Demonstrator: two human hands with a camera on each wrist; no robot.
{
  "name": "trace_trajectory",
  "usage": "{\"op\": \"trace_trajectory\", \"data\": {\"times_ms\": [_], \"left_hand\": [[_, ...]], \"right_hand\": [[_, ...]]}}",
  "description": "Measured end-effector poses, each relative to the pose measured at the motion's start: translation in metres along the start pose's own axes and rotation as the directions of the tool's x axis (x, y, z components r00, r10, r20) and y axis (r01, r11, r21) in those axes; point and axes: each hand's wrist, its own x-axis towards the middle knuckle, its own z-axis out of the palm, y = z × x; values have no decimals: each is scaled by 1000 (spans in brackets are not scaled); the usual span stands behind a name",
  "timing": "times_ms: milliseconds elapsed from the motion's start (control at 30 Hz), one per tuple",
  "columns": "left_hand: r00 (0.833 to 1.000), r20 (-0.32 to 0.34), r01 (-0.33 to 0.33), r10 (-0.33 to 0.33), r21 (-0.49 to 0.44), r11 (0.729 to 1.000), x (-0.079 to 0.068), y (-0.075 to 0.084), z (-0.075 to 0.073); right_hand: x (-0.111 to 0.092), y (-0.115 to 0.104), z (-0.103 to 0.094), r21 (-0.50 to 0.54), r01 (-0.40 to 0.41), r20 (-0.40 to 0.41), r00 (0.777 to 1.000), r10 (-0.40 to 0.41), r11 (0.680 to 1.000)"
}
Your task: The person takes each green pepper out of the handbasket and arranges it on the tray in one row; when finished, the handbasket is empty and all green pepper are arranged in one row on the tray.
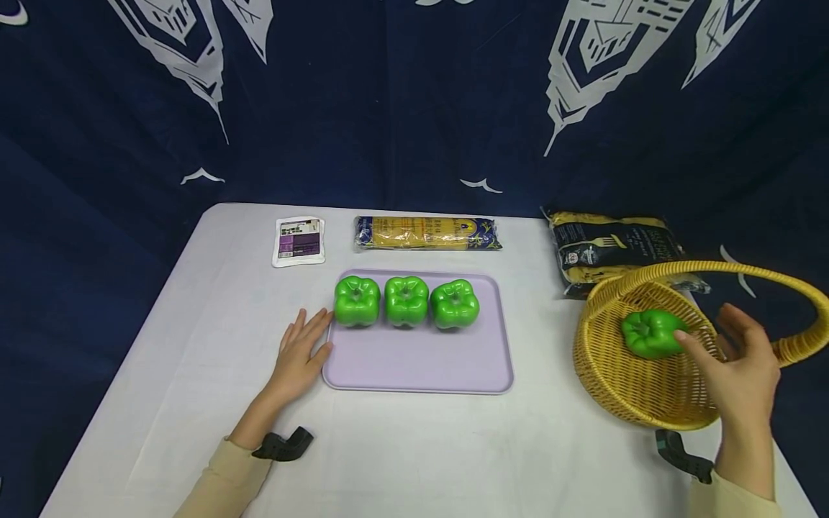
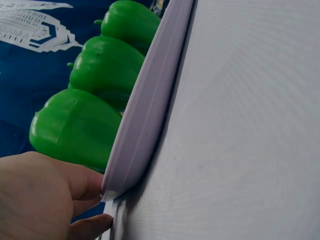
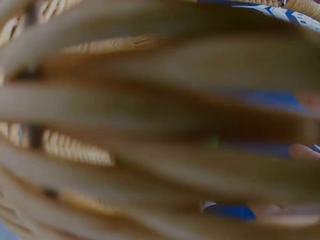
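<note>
My left hand (image 1: 300, 362) lies at the left edge of a lilac tray (image 1: 421, 368), fingers extended, fingertips right at the rim. Three green bell peppers stand in a row along the tray's far side: the left pepper (image 1: 357, 301), the middle pepper (image 1: 406, 301) and the right pepper (image 1: 455, 303). A fourth green pepper (image 1: 650, 333) is inside a yellow wicker basket (image 1: 599, 367). My right hand (image 1: 745, 370) reaches over the basket's right side, its thumb tip overlapping that pepper's right edge and its other fingers spread away from it. Blurred basket weave (image 3: 150, 110) fills most of the right wrist view.
A small white packet with a purple label (image 1: 299, 242) and a yellow-and-blue long packet (image 1: 427, 233) lie behind the tray. A black-and-yellow bag (image 1: 612, 244) sits behind the basket. The basket's tall handle (image 1: 732, 267) arches over its right side. A dark patterned curtain (image 1: 388, 108) hangs behind.
</note>
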Motion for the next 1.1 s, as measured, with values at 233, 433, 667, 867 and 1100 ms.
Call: {"op": "trace_trajectory", "data": {"times_ms": [233,433,667,867,1100], "left_hand": [[1000,3,-4,4,-5,1000,0,0,0],[1000,4,-3,3,-6,1000,-1,0,2],[1000,1,0,0,-10,1000,-1,1,1],[1000,-3,-3,3,-14,1000,-2,1,1],[1000,-6,-2,2,-11,1000,-1,0,0]], "right_hand": [[6,6,2,-7,-78,108,991,78,997],[6,16,8,-71,-68,162,984,79,995],[7,23,16,-118,-31,205,977,54,993],[7,26,18,-155,42,251,968,-1,987],[9,26,19,-155,106,309,950,-53,982]]}}
